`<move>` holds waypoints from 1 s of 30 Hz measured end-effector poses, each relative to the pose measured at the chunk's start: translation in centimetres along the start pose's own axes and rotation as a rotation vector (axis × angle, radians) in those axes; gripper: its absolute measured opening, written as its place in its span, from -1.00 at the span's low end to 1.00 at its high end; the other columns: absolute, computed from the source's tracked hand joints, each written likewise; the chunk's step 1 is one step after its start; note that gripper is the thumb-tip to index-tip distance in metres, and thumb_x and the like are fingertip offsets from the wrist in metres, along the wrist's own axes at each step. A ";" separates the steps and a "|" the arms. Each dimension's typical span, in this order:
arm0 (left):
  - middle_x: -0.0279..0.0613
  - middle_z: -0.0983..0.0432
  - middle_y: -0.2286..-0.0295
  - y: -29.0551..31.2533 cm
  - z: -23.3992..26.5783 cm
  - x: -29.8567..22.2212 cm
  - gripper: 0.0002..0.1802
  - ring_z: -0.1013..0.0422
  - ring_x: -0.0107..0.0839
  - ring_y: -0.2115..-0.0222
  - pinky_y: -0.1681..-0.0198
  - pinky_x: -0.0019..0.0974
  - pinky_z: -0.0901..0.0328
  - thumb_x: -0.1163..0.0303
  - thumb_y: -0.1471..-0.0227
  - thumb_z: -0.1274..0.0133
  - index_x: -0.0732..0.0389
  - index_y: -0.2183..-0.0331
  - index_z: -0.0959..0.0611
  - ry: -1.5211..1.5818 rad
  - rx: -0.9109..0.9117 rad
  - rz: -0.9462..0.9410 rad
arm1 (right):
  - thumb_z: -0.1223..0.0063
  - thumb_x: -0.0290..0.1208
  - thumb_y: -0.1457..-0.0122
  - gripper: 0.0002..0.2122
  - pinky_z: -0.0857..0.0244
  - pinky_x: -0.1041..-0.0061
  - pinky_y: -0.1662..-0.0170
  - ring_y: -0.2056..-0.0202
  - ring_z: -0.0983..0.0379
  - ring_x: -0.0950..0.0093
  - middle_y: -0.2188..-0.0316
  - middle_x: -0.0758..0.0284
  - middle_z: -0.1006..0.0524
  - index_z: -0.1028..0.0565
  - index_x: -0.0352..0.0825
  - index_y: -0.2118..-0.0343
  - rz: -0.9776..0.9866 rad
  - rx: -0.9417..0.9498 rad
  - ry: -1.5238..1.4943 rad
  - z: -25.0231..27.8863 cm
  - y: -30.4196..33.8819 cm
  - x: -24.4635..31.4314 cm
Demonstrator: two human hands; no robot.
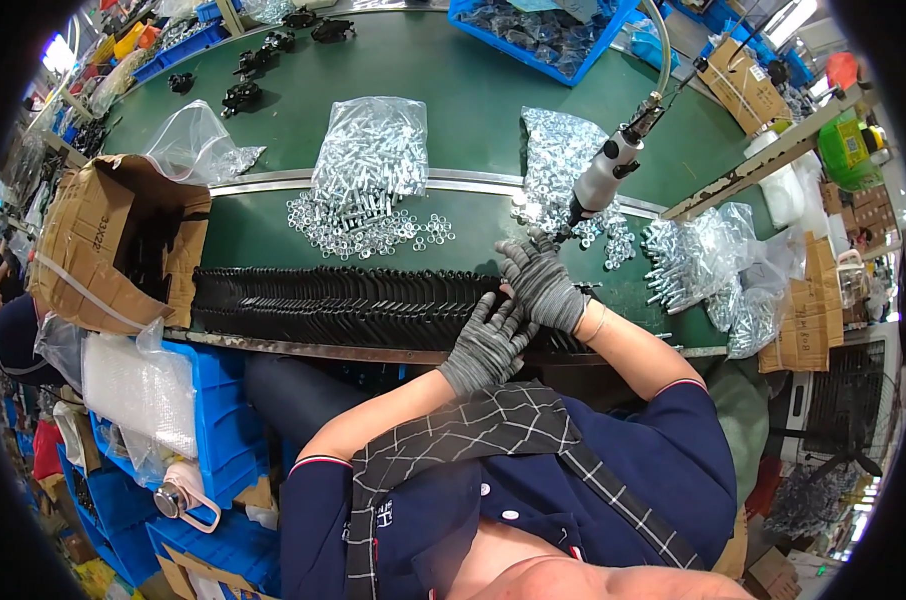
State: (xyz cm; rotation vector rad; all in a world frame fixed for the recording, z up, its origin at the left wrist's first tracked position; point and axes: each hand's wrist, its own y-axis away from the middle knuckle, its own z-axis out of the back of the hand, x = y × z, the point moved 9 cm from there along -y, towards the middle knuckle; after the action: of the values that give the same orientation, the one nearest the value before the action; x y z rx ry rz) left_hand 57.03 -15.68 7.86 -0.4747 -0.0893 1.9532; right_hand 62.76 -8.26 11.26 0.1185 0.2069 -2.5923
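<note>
Work on a green tabletop (253,228): a row of black, bracket-like parts (353,300) is lying along the near edge, running from an open cardboard carton (78,240) at the left end to the two gloved hands. The left hand (488,347) and the right hand (545,284) are meeting over the row's right part, their fingers bending toward one another; whether they are grasping a part or merely touching it, one cannot tell. The step in hand is apparently one of handling or aligning these parts. The next move is probably calling for a steady hold on a single part, with the fingers staying clear of the power driver (601,182), which is hanging tip-down just beside the right hand.

Surface: a metal rail (263,182) is crossing the tabletop lengthwise. A plastic bag of bolts (373,145) is spilling over it, with loose nuts (428,232) lying in front; more bolts (668,262) are lying toward the right end. Black assemblies (243,95) are standing near the far left corner, and a blue bin (576,72) is occupying the far edge.

Room: blue crates (218,410) are standing below the near edge at left; a fan (841,440) is standing at right.
</note>
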 end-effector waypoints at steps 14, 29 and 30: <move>0.00 -0.43 0.00 1.4 0.5 0.8 -0.29 -0.27 -0.04 -0.10 -0.26 0.31 0.15 -0.01 0.19 -0.11 0.05 -0.04 -0.53 -0.091 -0.121 0.140 | 0.06 -0.33 -0.16 -0.80 -0.34 0.27 0.11 0.11 -0.48 0.31 0.20 0.24 -0.52 -0.52 -0.20 0.19 0.138 0.068 0.043 -2.5 -20.2 2.1; 0.03 -0.43 -0.02 1.4 1.0 0.1 -0.33 -0.27 -0.06 -0.13 -0.30 0.26 0.23 0.02 0.14 -0.08 0.06 -0.05 -0.54 -0.104 -0.003 0.077 | -0.04 -0.35 -0.09 -0.85 -0.38 0.39 0.29 0.43 -0.46 0.43 0.52 0.28 -0.51 -0.49 -0.32 0.35 -0.300 0.142 -0.871 -4.0 -10.8 -4.2; 0.03 -0.43 -0.02 1.4 1.0 0.3 -0.33 -0.27 -0.06 -0.13 -0.31 0.24 0.23 0.03 0.13 -0.08 0.06 -0.06 -0.54 -0.102 -0.006 0.084 | -0.05 -0.34 -0.10 -0.85 -0.38 0.41 0.29 0.42 -0.46 0.45 0.51 0.28 -0.51 -0.50 -0.32 0.36 -0.300 0.118 -0.982 -4.3 -10.4 -4.0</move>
State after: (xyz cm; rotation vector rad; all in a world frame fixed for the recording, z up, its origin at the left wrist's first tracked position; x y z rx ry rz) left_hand 55.34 -15.87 8.35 -0.3885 -0.1425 2.0604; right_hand 61.04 3.28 8.87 -1.1884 -0.3093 -2.6122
